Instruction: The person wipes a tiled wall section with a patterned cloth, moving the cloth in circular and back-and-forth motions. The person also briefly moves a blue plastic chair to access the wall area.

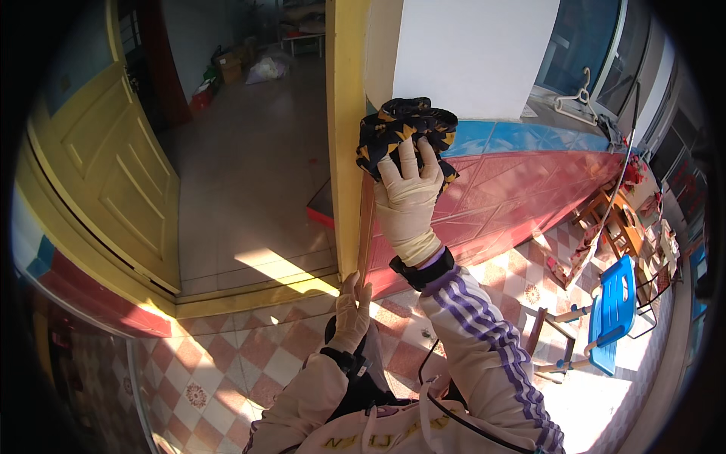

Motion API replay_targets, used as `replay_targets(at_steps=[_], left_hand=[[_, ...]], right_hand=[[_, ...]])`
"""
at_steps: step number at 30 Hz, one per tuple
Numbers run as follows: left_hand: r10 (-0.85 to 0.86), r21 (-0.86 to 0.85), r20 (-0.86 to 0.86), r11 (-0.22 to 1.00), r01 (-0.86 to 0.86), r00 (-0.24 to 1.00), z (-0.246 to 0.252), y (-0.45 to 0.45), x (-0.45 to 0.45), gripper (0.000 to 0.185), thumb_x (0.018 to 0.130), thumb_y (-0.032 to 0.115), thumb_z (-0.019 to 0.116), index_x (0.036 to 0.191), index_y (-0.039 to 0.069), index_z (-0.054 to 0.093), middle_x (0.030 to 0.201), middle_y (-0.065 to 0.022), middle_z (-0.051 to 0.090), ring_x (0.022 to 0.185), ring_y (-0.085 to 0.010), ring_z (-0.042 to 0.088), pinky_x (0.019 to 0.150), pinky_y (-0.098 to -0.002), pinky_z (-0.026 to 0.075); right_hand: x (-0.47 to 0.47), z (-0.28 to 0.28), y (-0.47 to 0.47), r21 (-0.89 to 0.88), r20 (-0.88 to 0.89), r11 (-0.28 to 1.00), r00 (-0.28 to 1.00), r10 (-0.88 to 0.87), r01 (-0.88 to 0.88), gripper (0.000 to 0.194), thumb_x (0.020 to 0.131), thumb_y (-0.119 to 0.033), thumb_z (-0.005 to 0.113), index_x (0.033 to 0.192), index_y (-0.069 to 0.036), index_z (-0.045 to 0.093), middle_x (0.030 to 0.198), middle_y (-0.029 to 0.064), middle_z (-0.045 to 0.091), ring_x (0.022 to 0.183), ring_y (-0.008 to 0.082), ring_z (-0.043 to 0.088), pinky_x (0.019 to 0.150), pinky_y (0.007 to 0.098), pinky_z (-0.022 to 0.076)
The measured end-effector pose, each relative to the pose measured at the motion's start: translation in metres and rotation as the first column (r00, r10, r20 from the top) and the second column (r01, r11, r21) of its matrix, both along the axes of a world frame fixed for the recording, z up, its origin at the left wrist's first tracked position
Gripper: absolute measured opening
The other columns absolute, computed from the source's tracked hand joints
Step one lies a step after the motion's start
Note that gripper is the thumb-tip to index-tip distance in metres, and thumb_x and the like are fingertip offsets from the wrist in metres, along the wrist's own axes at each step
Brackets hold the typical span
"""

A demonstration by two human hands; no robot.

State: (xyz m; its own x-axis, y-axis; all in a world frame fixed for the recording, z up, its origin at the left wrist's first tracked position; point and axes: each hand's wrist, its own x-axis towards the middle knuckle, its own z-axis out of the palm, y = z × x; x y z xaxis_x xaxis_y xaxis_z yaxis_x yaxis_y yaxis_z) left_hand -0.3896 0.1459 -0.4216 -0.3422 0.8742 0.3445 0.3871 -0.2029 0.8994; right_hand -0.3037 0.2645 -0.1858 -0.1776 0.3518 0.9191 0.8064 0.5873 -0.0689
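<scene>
My right hand (409,196), in a cream rubber glove, presses a bunched dark cloth (385,133) with a yellow pattern against the wall beside the doorway. Its fingers are spread over the cloth, which covers part of the blue tile band (482,136) and the edge by the yellow door frame (347,142). Lower down, my left hand (353,312) wears a similar glove and is held near the foot of the frame with its fingers apart. It holds nothing that I can see; whether its fingertips touch the frame I cannot tell.
A yellow panelled door (122,181) stands swung inward at the left. Red wall tiles (482,198) run to the right. A blue plastic chair (612,315) and wooden furniture (621,218) occupy the sunlit tiled floor (266,363). A white hanger (578,99) lies on the window sill.
</scene>
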Motion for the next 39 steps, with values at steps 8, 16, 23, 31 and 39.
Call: replay_targets(at_steps=[8,16,23,31,39], left_hand=[[-0.023,-0.004,0.150,1.000,0.024,0.988,0.008,-0.006,0.005,0.044,0.099,0.027,0.060,0.131,-0.002,0.052,0.121,-0.0175,0.062,0.111,-0.0230,0.058,0.095,-0.0323,0.044],[-0.060,-0.026,0.180,0.998,0.065,0.982,0.003,-0.001,0.007,0.044,0.100,0.027,0.059,0.132,-0.002,0.051,0.125,-0.0197,0.061,0.116,-0.0287,0.058,0.098,-0.0353,0.044],[-0.050,0.001,0.182,0.999,0.051,0.982,-0.002,-0.004,0.006,0.045,0.101,0.030,0.057,0.132,-0.002,0.050,0.124,-0.0205,0.062,0.114,-0.0302,0.060,0.098,-0.0369,0.045],[-0.050,-0.055,0.181,0.997,0.061,0.982,0.011,-0.010,-0.001,0.042,0.102,0.026,0.055,0.133,-0.001,0.048,0.123,-0.0201,0.060,0.113,-0.0282,0.060,0.098,-0.0366,0.046],[-0.083,-0.060,0.258,0.993,0.101,0.963,0.013,-0.011,-0.001,0.040,0.102,0.023,0.056,0.134,0.000,0.047,0.126,-0.0190,0.058,0.116,-0.0260,0.059,0.101,-0.0355,0.045]], right_hand=[[0.077,-0.015,0.034,0.055,0.090,0.993,0.991,0.099,-0.105,0.050,0.068,-0.002,0.066,0.116,-0.015,0.062,0.136,0.0060,0.055,0.123,0.0326,0.047,0.096,0.0480,0.0410],[0.041,-0.031,0.024,-0.082,-0.421,0.990,0.904,0.070,-0.115,0.044,0.075,0.001,0.067,0.119,-0.006,0.060,0.136,0.0176,0.052,0.120,0.0413,0.045,0.102,0.0481,0.0398],[0.013,-0.055,-0.005,0.035,0.443,0.988,0.889,0.118,-0.149,0.039,0.075,-0.018,0.066,0.113,-0.023,0.065,0.141,-0.0053,0.051,0.127,0.0244,0.043,0.099,0.0503,0.0350],[0.080,-0.099,0.020,0.011,0.406,1.000,0.914,-0.011,0.006,0.037,0.078,-0.011,0.063,0.113,-0.022,0.062,0.140,0.0003,0.050,0.132,0.0275,0.043,0.105,0.0499,0.0351],[0.101,-0.107,0.044,-0.158,-0.333,0.977,0.939,0.082,-0.142,0.049,0.076,0.009,0.062,0.122,-0.005,0.053,0.141,0.0172,0.046,0.125,0.0414,0.045,0.105,0.0471,0.0390]])
